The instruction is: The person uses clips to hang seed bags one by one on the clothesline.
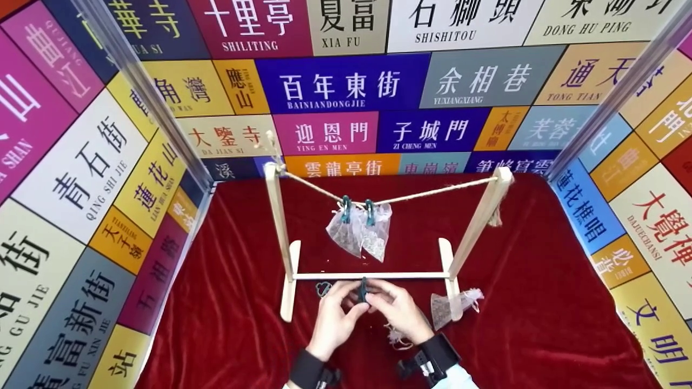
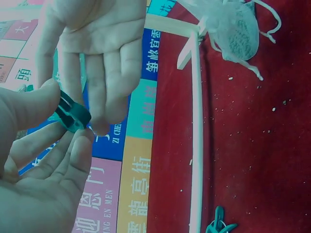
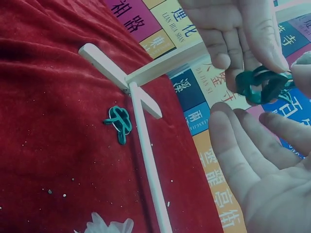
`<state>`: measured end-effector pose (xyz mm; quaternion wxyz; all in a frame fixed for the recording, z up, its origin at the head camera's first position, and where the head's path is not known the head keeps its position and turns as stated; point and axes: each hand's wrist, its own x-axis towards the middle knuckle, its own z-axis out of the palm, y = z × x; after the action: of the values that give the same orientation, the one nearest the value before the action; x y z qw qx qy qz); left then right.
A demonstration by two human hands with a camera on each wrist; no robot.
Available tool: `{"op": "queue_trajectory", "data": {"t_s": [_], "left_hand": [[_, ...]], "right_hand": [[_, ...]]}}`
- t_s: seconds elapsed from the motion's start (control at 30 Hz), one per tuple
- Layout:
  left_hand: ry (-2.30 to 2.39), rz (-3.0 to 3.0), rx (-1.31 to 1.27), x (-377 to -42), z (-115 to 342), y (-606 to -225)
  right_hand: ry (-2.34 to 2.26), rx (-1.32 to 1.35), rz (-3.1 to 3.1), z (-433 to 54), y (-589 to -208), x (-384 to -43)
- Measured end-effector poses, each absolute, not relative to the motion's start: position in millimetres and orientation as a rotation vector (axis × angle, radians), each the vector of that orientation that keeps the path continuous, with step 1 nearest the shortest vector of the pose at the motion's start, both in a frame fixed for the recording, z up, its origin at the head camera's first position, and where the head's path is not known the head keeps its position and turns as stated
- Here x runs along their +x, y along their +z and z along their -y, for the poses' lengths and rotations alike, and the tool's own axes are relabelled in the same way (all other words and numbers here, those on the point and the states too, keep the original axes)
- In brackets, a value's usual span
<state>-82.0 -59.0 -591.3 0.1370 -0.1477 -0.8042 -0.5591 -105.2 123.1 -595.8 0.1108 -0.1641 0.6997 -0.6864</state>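
Note:
A dark green plastic clothes peg (image 1: 363,290) is between both hands, in front of the rack's low bar. My left hand (image 1: 336,319) pinches it between thumb and fingers. My right hand (image 1: 404,313) faces it, fingers mostly straight; in the right wrist view its thumb (image 3: 303,73) appears to touch the peg, while the other right fingertips are apart from it. A second green peg (image 1: 323,289) lies on the cloth just left of my left hand. Two sheer white sachets (image 1: 346,236) with grainy contents hang from the rope by green pegs (image 1: 370,212).
The wooden rack (image 1: 476,227) carries a sagging rope (image 1: 432,192) between its posts. Another sachet (image 1: 454,308) leans on its right foot. Pale drawstrings (image 1: 399,339) show beside my right wrist. Red velvet cloth (image 1: 232,319) covers the surface, with lettered panels around it.

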Motion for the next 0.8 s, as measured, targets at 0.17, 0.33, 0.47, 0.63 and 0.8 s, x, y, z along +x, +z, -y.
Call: {"op": "queue_trajectory", "data": {"t_s": [0.17,0.33,0.47,0.63,0.8], "left_hand": [[-1.664,2.323,-0.453,-82.1,59.6,-592.2],[-1.648,2.325,-0.473,-85.5,66.7,-590.5],[-1.651,2.314,-0.511,-87.9,71.0,-587.6],[-1.686,2.332,-0.502,-88.0,70.3,-585.8],[-1.68,2.302,-0.451,-87.7,64.6,-586.6]], "right_hand": [[-2.018,-0.448,-2.053,-122.5,-591.6,-104.3],[-1.899,-0.428,-2.304,-121.9,-591.4,-104.1],[-1.747,-0.52,-2.555,-121.0,-589.6,-102.1],[-1.7,-0.653,-2.595,-122.2,-587.5,-98.7],[-1.727,-0.715,-2.569,-124.3,-587.9,-98.5]]}}
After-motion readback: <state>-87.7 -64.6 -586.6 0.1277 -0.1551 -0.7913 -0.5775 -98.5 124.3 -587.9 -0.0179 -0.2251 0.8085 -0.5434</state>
